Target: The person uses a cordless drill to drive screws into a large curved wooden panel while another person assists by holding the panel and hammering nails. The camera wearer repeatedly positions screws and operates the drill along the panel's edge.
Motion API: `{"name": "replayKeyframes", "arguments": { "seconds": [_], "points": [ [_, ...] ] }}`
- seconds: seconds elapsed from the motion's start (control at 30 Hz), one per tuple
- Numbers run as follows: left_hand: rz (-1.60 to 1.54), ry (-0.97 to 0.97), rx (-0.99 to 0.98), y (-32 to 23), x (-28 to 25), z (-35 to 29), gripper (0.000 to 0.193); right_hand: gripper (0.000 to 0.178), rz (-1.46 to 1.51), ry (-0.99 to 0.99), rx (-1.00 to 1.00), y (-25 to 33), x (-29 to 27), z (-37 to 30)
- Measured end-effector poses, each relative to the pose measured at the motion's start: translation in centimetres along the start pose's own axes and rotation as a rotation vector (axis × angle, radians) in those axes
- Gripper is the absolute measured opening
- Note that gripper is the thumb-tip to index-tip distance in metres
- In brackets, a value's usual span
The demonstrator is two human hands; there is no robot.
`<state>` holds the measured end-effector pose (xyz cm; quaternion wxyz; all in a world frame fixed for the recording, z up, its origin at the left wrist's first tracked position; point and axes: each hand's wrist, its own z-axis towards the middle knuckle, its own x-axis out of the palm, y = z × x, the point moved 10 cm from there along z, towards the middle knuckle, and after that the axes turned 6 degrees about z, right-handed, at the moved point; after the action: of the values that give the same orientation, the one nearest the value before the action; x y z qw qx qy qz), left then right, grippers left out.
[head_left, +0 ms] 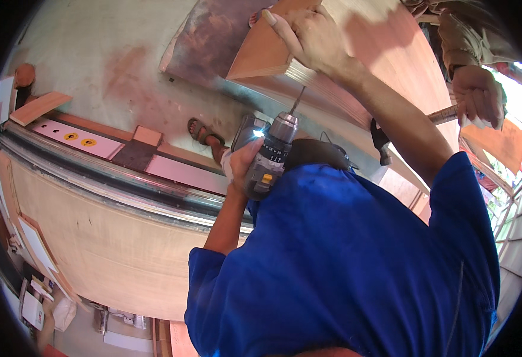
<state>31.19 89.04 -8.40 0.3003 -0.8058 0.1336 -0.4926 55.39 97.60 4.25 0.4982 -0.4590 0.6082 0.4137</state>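
My left hand [244, 162] is wrapped round a cordless drill [271, 156], whose work light is lit. Its drill bit [298, 100] points up at the layered edge of a curved wooden panel [386, 41]; whether the tip has entered the wood I cannot tell. At the panel's corner my right hand [316, 37] grips the wood, thumb stretched over the adjoining board [264, 50] and its other fingers bent and partly hidden. To the right, another person's hand [480, 98] holds a hammer [381, 141] by its wooden handle, with the head close to my right forearm.
A brown-stained board [207, 44] lies under the wooden piece. On the left, a metal rail [106, 169] runs beside a large pale plywood sheet [124, 244]. A loose wood strip [42, 108] rests near its far end. A sandalled foot [204, 134] stands behind the drill.
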Motion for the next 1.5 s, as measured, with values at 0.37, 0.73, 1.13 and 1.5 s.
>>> {"name": "replayKeyframes", "arguments": {
  "seconds": [0.37, 0.73, 1.13, 1.5],
  "points": [
    [0.637, 0.083, 0.264, 1.5, -1.1, 1.1, 0.065, 0.035, 0.219, -0.243, 0.031, 0.9, -3.5, 0.1],
    [0.681, 0.031, 0.699, -4.9, 4.6, 0.4, 0.057, 0.042, 0.326, -0.278, 0.076, 0.5, -3.9, -0.1],
    [0.835, -0.092, 0.762, -6.3, 3.4, -2.4, 0.069, 0.037, 0.318, -0.443, 0.249, -2.0, -5.0, -1.4],
    [1.331, -0.528, 0.108, -8.9, -13.7, -8.1, 0.065, 0.071, 0.144, -0.372, 0.264, 6.3, -0.8, -14.5]
  ]
}}
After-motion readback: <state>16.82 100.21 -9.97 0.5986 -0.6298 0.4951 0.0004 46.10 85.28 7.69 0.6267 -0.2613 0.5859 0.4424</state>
